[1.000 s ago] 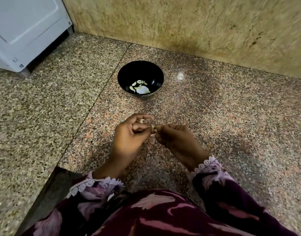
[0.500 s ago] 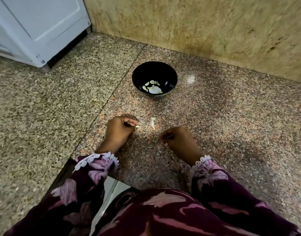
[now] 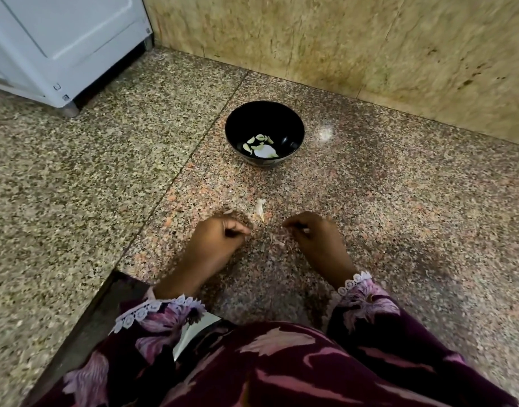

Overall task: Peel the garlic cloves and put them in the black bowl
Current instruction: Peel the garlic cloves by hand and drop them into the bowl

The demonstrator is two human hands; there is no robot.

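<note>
Both hands rested low with curled fingers, the left hand (image 3: 214, 235) and right hand (image 3: 312, 230); whether either pinched anything I cannot tell. A pale garlic piece (image 3: 259, 208) lay between them, near the round glossy black bowl (image 3: 237, 124) farther off holding peeled garlic cloves (image 3: 262, 145), likely kept within easy reach.

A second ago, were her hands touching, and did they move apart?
Yes. The left hand and right hand have come apart and dropped onto the floor, nearer her than the black bowl.
</note>
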